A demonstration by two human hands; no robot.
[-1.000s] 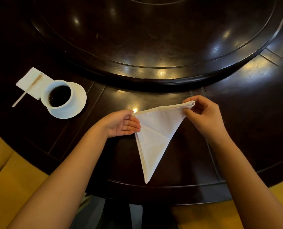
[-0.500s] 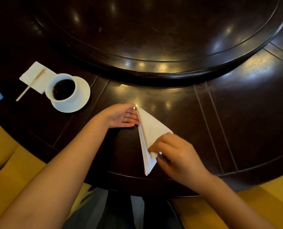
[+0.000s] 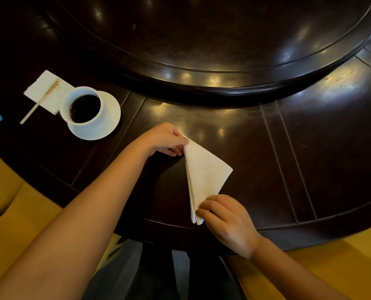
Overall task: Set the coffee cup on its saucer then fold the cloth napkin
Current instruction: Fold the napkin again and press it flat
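Since half a second ago, the right hand (image 3: 227, 224) has slid down to the napkin's (image 3: 204, 176) near tip, baring most of the cloth. Its fingers (image 3: 210, 205) are curled over that tip and press it to the table (image 3: 310, 159), close to the near edge; whether the thumb is under the cloth I cannot tell. The left hand (image 3: 162, 139) pinches the far tip between thumb and curled fingers. Between the two hands the white napkin lies flat as a narrow folded triangle, long edge to the left, one corner pointing right. Toward the left edge of the table the coffee cup (image 3: 82, 107), full of dark coffee, stands on its saucer (image 3: 106, 124). Just beyond it lies a paper napkin (image 3: 43, 92) with a wooden stirrer (image 3: 39, 102) across it. Behind everything rises the dark turntable (image 3: 212, 40).
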